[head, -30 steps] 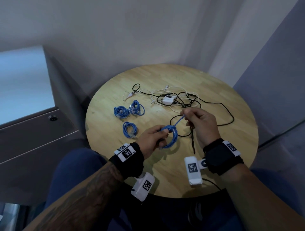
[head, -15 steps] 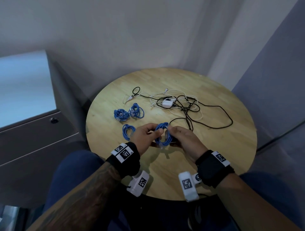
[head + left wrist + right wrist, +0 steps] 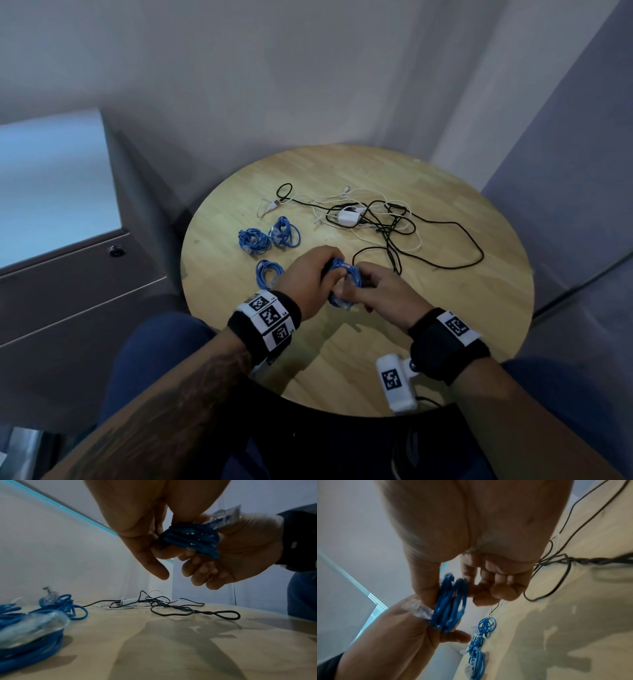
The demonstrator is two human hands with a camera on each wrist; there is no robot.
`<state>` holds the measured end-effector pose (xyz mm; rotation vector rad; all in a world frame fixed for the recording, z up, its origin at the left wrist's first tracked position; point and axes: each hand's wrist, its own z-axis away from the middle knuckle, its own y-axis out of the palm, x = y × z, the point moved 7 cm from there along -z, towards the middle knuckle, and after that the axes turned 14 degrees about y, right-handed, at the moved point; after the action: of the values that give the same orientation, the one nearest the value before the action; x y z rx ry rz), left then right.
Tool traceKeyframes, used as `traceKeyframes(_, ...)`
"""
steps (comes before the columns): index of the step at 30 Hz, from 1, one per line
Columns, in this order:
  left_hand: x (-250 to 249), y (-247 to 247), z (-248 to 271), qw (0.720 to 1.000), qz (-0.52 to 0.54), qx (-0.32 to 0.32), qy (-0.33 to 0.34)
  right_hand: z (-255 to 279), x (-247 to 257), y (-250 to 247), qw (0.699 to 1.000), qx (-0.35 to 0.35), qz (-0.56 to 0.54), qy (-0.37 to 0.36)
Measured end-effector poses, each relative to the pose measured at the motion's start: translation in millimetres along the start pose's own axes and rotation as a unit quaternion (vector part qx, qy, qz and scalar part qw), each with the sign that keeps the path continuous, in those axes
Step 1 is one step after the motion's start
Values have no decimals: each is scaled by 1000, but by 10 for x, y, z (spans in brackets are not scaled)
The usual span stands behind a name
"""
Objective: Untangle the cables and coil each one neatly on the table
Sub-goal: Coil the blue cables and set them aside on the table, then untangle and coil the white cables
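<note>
Both hands hold one coiled blue cable (image 3: 342, 277) (image 3: 190, 539) (image 3: 450, 604) just above the round wooden table (image 3: 445, 308). My left hand (image 3: 308, 277) (image 3: 145, 538) grips the coil from the left, and my right hand (image 3: 380, 291) (image 3: 471, 582) pinches it from the right. A clear plug (image 3: 224, 516) (image 3: 418, 609) sticks out of the coil. Three coiled blue cables (image 3: 253, 240) (image 3: 284, 234) (image 3: 269, 274) lie left of the hands. A tangle of black and white cables (image 3: 383, 219) (image 3: 154, 603) lies beyond them.
A small white charger block (image 3: 349, 217) sits inside the tangle. One black cable (image 3: 472, 246) loops out toward the table's right side. A grey cabinet (image 3: 68, 274) stands to the left, and walls close in behind the table.
My right hand came down from pulling the blue cable's free end and joined the left hand at the coil. The loose end is now wound into the coil.
</note>
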<state>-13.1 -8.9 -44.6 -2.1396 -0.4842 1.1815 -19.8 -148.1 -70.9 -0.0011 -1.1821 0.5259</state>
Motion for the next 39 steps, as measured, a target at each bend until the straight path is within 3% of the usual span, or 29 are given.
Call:
traceKeyframes(5, 95, -49, -71, 999, -2, 17, -43, 26, 115, -183, 988, -138, -31, -60)
traceKeyframes(10, 239, -75, -211, 975, 182, 43, -117, -42, 183, -300, 984, -166, -39, -59)
traceKeyframes(12, 296, -97, -327, 972, 200, 42, -119, -100, 209, -352, 983, -164, -70, -48)
traceKeyframes(15, 411, -148, -527, 983, 142, 28, -109, -234, 205, -315, 992, -108, -58, -14)
traceKeyframes(18, 692, -90, -666, 985, 72, 74, -141, -425, 150, -427, 993, -96, 70, -3)
traceKeyframes(21, 891, 30, -717, 966, -80, 187, -157, -686, 67, -763, 970, -160, 184, -4)
traceKeyframes(24, 958, 195, -719, 918, -204, 310, -142, -906, -30, -1252, 931, -283, 232, 16)
traceKeyframes(26, 1002, 258, -712, 899, -239, 338, -144, -1062, -147, -1506, 914, -318, 246, 56)
traceKeyframes(29, 1027, 209, -778, 930, -216, 258, -148, -1270, -404, -1675, 918, -297, 229, 130)
traceKeyframes(33, 818, 106, -1065, 976, -132, 136, -106, -1309, -423, -1774, 935, -313, 126, 106)
traceKeyframes(36, 697, 202, -1354, 983, -66, 130, -108, -1388, -346, -1689, 951, -251, 148, 105)
traceKeyframes(39, 630, 370, -1609, 985, -13, 134, -107, -1421, -119, -1692, 942, -273, 194, 29)
